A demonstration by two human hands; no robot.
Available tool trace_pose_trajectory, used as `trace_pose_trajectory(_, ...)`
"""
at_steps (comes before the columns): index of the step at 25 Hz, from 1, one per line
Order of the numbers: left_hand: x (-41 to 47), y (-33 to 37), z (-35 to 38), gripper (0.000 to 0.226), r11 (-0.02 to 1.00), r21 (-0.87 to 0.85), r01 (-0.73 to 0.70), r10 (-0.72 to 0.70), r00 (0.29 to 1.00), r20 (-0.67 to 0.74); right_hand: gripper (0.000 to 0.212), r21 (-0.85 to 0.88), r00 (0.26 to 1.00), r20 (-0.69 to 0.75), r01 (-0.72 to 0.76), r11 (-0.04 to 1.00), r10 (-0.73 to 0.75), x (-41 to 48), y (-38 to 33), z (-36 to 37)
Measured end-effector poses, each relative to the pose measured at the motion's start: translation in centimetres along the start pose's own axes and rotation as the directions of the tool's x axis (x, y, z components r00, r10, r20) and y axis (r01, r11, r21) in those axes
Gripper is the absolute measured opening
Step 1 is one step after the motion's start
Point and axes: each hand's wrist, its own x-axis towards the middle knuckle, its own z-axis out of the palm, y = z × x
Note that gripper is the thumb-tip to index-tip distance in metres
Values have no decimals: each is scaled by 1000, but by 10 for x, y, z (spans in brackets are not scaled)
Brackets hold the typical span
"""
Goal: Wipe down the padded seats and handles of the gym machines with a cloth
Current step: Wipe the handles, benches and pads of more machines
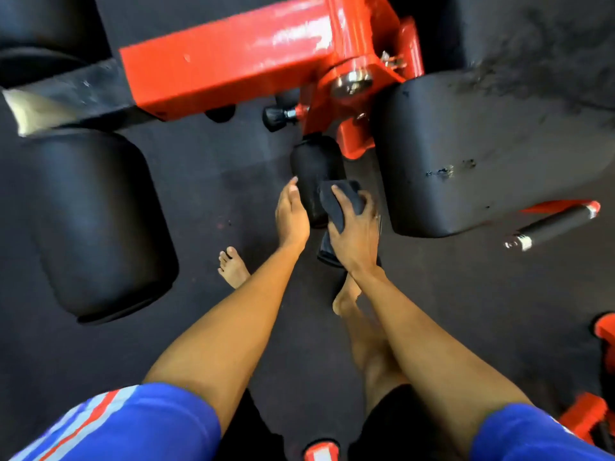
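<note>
in the middle of the frame there is a small black roller pad (312, 161). it sticks down from the orange frame (233, 58) of a gym machine. the orange frame runs across the top of the frame.

the right hand (354, 237) holds a dark cloth (346, 193). its fingers are curled round the cloth and press it on the right side of the small black roller pad. part of the cloth hangs down under the hand.

the left hand (291, 216) is just beside it, on the left side of the same pad. its fingers are straight and lie flat on the pad. they grip nothing.

a big black pad (466, 154) fills the right side of the frame, close to the right hand. it has little torn marks on it. a fat black roller (96, 224) sits at the left, well apart from the hands. a black handle (552, 226) with white ends pokes out at the far right, below the big black pad.

the floor (199, 181) is dark. a bare foot (233, 266) stands on it, below the left hand. blue sleeves (133, 424) with stripes show at the bottom of the frame.
</note>
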Motion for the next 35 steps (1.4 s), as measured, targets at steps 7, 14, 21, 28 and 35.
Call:
trace_pose_trajectory(7, 83, -54, 49, 49, 981, -196, 11, -33, 993, -110, 79, 133, 977, -174, 146, 980, -122, 106, 18, 58)
trace_pose_trajectory(14, 120, -68, 63, 51, 957, -288, -18, -3, 997, -71, 81, -54, 978, -8, 209, 976, -210, 72, 57, 88)
trace_pose_trajectory(21, 110, -64, 73, 60, 940, -342, 8, -14, 1000, -15, 65, -87, 992, -14, 121, 989, -123, 115, 24, 89)
trace_pose_trajectory(28, 104, -76, 72, 96, 920, -389, 51, -24, 997, 74, 70, 17, 978, -6, 211, 977, -211, 67, 51, 93)
trace_pose_trajectory(35, 89, -57, 73, 84, 927, -375, 9, 14, 998, 61, 59, -64, 988, -56, 142, 988, -146, 116, 22, 96)
